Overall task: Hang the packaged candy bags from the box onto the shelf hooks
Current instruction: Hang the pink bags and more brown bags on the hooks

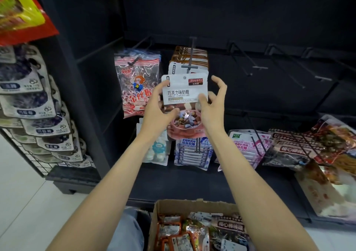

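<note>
Nearest the camera sits an open cardboard box (169, 205), low in the view, with mixed candy packets (202, 229) lying loose inside it. Both bare forearms reach up and away from it toward a dark shelf unit (269, 19).

Between the hands is a white and brown candy bag (184, 91) printed with a bowl of sweets. It is held upright just in front of a hook (191, 66) that already carries a stack of the same bags (189, 58); the round hole at the bag's top lies just below the hook's crossbar tip. Whether the hole is on the hook cannot be told.

The left hand (156, 108) grips the bag's left edge, fingers curled behind it and thumb across the front lower down. The right hand (212, 102) pinches the right edge with its thumb on the front, while the remaining fingers are spread and loosely curved out to the side.

Left of this stack hangs a clear red-striped bag (136, 83) with a cartoon monkey. On the lower row hang blue and white bags (192, 152) and pink bags (246, 145), with dark red packets (292, 146) further right. Several hooks on the upper row to the right (248, 66) are bare. On the far left, a wire rack (32, 160) holds overlapping grey packets (38, 112).
</note>
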